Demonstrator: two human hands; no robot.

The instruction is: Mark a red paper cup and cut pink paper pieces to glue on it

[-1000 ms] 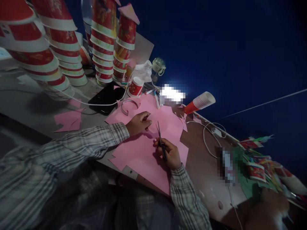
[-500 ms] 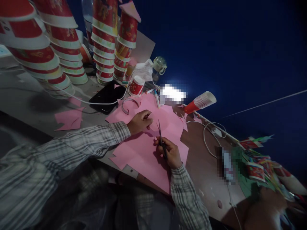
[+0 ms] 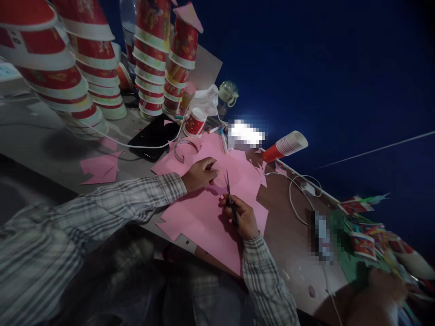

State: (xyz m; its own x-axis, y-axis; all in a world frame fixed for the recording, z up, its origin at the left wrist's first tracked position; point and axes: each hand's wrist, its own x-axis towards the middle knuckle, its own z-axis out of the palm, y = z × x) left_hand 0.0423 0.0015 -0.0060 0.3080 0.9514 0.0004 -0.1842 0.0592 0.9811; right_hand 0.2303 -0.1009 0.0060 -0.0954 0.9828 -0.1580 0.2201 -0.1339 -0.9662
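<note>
My right hand [image 3: 243, 216] is wrapped round the dark handles of a pair of scissors [image 3: 229, 190]. Their narrow blades point up and away from me, slightly parted at the tips. Facing it from the left, my left hand [image 3: 200, 174] is closed in a pinch on a piece of pink paper [image 3: 222, 175], whose outline blends into the sheets below. Large pink paper sheets [image 3: 193, 210] with cut, jagged edges lie under both hands. A grey ring-shaped roll, perhaps tape [image 3: 186, 149], rests on the paper beyond my left hand.
Tall towers of red and white paper cups [image 3: 151, 68] stand at the back left. Near them are a black tablet-like device [image 3: 152, 140], a single cup [image 3: 195, 123] and markers [image 3: 224, 140]. Nested cups [image 3: 285, 146] lean at the far edge. Another person's arm [image 3: 377, 294] shows lower right.
The whole view has shifted slightly to the right. Both hands keep nearly the same pose, and the scissors stay in my right hand.
</note>
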